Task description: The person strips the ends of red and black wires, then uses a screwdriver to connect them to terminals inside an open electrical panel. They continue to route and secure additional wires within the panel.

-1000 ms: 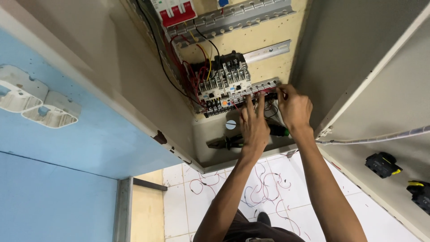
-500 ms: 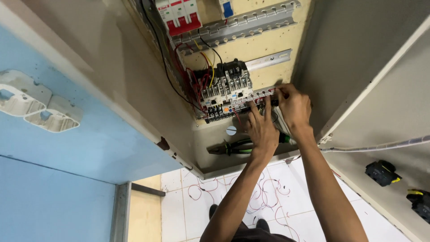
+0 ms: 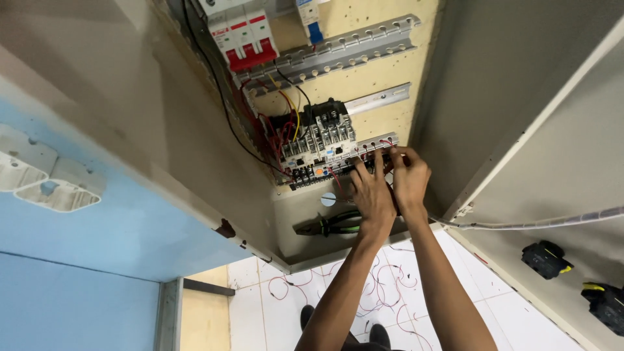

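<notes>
Two hands work at one grey terminal strip [image 3: 364, 156] with red wires: left hand [image 3: 372, 195] and right hand [image 3: 409, 179], fingers pinched there; on what, I cannot tell. One pair of green-handled pliers [image 3: 331, 224] lies at seven o'clock.

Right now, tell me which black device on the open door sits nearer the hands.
The upper black device, higher on the door and closer to both hands; the other sits by the frame's edge.
</notes>
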